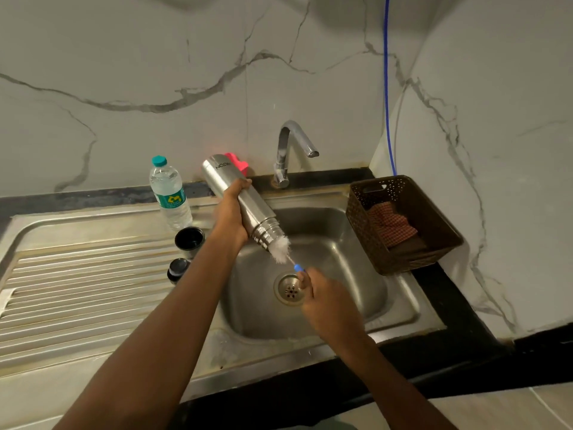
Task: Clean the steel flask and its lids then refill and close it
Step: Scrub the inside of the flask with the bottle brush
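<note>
My left hand [231,212] grips the steel flask [248,206] around its middle, tilted with its mouth pointing down and right over the sink basin [347,274]. White bristles of a bottle brush [282,248] stick out of the flask's mouth. My right hand [325,302] holds the brush's blue-tipped handle just above the drain. Two black lids stand on the drainboard beside the basin: a cup-shaped lid [189,238] and a smaller stopper [177,270].
A plastic water bottle [169,193] with a teal cap stands on the drainboard near the wall. A chrome tap [290,150] rises behind the basin. A brown perforated basket [403,225] with a checked cloth sits at the right. A pink object [237,162] lies behind the flask.
</note>
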